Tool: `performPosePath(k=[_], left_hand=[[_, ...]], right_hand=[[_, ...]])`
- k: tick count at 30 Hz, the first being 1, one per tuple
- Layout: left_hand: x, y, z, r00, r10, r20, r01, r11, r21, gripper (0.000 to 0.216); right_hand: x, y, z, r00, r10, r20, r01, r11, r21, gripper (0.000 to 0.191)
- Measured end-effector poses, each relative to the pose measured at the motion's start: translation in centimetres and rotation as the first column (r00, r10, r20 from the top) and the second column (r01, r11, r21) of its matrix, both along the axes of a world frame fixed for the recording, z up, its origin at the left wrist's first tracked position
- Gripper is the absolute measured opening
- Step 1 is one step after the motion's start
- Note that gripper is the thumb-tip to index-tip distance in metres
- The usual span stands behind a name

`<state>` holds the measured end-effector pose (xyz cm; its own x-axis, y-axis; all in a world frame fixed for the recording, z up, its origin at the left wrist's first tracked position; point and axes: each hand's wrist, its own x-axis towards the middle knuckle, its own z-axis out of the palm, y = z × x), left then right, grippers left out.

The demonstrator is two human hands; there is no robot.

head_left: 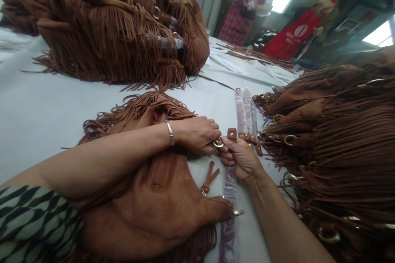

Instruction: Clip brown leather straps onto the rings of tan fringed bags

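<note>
Here, strap (229,191) — in right hand (243,159), beside bag (163,203)

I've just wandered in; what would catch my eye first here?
Probably the heaps of brown fringed leather: one big pile along the right side, another at upper left. Between them, the left hand and right hand meet at a gold-coloured ring, the right gripping a plastic-wrapped strap. At the back, a person's bright red apron stands out.
</note>
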<state>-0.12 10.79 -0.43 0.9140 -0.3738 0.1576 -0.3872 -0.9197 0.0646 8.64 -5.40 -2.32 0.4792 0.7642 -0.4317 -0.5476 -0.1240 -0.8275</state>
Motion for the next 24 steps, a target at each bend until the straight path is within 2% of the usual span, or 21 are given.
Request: performPosePath(k=[3,10,15,19,24], left_hand=[[-0.4,0.5,0.2,0.999,0.054,0.009,-0.054,0.999,-0.002,0.045],[-0.7,0.1,-0.5,0.993,0.111,0.048,-0.114,0.991,0.076,0.060],[-0.7,0.0,-0.4,0.996,0.079,0.045,-0.082,0.995,0.065,0.055],[-0.8,0.2,-0.1,0.997,0.055,0.045,-0.058,0.997,0.054,0.050],[-0.4,0.4,-0.1,0.999,0.022,0.044,-0.024,0.999,0.039,0.039]], right_hand=[[-0.9,0.3,-0.3,0.993,-0.112,0.035,0.109,0.991,0.082,0.032],[-0.9,-0.1,0.7,0.999,0.011,0.047,-0.010,1.000,-0.013,0.034],[-1.2,-0.1,1.2,0.977,0.035,0.212,-0.014,0.995,-0.101,0.039],[-1.1,0.0,1.2,0.957,0.050,0.285,-0.008,0.989,-0.146,0.041],[0.5,-1.2,2.4,0.915,0.132,0.382,-0.078,0.985,-0.153,0.049]])
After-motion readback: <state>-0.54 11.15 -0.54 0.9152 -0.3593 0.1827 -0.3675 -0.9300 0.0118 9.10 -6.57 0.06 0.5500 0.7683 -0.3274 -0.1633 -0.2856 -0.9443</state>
